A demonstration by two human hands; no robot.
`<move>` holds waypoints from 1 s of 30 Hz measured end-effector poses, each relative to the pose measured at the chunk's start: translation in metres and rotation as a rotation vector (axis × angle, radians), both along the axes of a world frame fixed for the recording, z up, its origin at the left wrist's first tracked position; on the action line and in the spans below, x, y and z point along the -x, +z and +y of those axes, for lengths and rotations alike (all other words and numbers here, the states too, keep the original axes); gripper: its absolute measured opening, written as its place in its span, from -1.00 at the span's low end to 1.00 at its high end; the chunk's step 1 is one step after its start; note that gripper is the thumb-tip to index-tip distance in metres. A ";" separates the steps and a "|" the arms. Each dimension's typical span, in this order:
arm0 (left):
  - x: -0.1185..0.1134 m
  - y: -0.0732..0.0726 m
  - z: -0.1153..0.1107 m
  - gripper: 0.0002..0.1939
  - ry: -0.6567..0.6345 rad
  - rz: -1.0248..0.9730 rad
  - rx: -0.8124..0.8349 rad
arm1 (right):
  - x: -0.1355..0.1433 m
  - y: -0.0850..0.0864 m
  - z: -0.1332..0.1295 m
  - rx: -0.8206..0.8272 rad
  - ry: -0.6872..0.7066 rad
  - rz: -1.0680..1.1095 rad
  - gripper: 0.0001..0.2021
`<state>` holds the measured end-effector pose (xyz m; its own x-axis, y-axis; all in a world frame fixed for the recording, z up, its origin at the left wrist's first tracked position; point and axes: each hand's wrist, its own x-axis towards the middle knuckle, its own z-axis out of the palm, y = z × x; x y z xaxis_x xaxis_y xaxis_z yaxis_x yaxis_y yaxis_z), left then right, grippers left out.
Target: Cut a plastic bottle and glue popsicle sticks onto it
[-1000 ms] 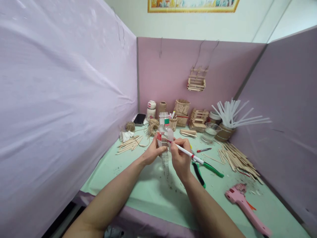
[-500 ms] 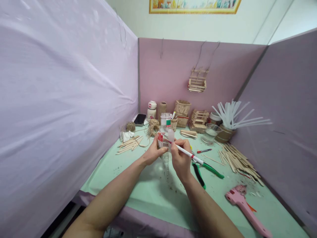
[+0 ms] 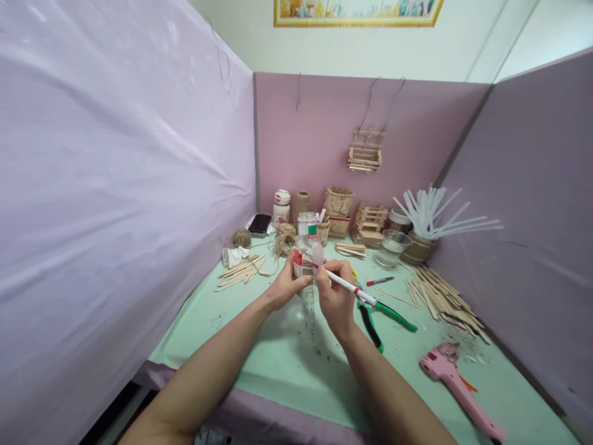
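Frame centre: grasping clear bottle with left hand, pen with right hand; ideally bracing bottle firmly, guiding pen lightly.

Clear bottle and white pen in front of you

The clear plastic bottle is upright in your left hand, neck uppermost, with a green-and-white patch near the top and red printing lower down. The slim pen, banded in red, slants in your right hand, its reddish tip at the bottle's side; contact is unclear.
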<state>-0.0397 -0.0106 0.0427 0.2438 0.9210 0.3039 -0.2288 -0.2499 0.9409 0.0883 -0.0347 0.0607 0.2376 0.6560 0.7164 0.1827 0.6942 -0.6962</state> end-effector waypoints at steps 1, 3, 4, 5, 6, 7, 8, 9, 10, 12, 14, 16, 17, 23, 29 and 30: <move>0.000 0.000 0.000 -0.27 -0.003 -0.002 -0.002 | 0.000 0.001 0.000 0.001 -0.001 0.003 -0.85; -0.001 0.001 0.000 -0.28 -0.007 0.000 -0.003 | 0.000 0.001 -0.001 0.001 0.000 0.009 -0.85; -0.001 0.001 0.000 -0.29 -0.006 0.003 -0.003 | 0.000 0.002 -0.001 0.000 0.000 0.012 -0.85; -0.001 0.002 -0.001 -0.29 -0.006 0.006 -0.003 | 0.000 0.002 -0.001 0.001 0.000 0.014 -0.85; -0.001 0.002 -0.001 -0.30 -0.003 0.007 -0.001 | 0.000 0.002 -0.001 0.001 -0.002 0.015 -0.85; -0.001 0.002 -0.001 -0.30 -0.001 0.005 -0.001 | 0.000 0.002 -0.001 0.003 -0.004 0.014 -0.85; -0.001 0.002 -0.001 -0.29 -0.002 0.001 0.000 | 0.000 0.002 -0.001 0.005 -0.006 0.013 -0.85; -0.001 0.002 -0.001 -0.29 -0.003 -0.004 0.001 | 0.000 0.002 -0.001 0.008 -0.007 0.011 -0.85; -0.001 0.001 0.000 -0.28 -0.006 -0.007 0.004 | 0.000 0.002 -0.001 0.011 -0.007 0.008 -0.84; -0.001 -0.001 0.001 -0.27 -0.002 -0.009 0.004 | 0.000 0.000 -0.001 0.017 -0.005 0.003 -0.84; -0.001 -0.002 0.002 -0.28 0.010 0.000 -0.006 | 0.000 0.000 -0.001 0.017 -0.001 0.001 -0.84; 0.000 -0.003 0.003 -0.29 0.017 0.008 -0.015 | 0.000 -0.001 -0.001 0.015 0.003 0.004 -0.84; 0.000 -0.004 0.003 -0.30 0.019 0.010 -0.018 | 0.000 0.000 -0.001 0.013 0.004 0.005 -0.84; 0.000 -0.003 0.002 -0.34 0.005 0.033 -0.024 | 0.000 0.002 -0.002 0.020 -0.030 0.006 -0.84; 0.001 -0.004 0.004 -0.36 0.005 0.064 -0.005 | 0.000 0.000 -0.001 0.021 -0.009 0.011 -0.84; 0.001 -0.005 0.004 -0.37 0.006 0.069 -0.008 | 0.000 -0.001 -0.001 0.021 -0.006 0.011 -0.83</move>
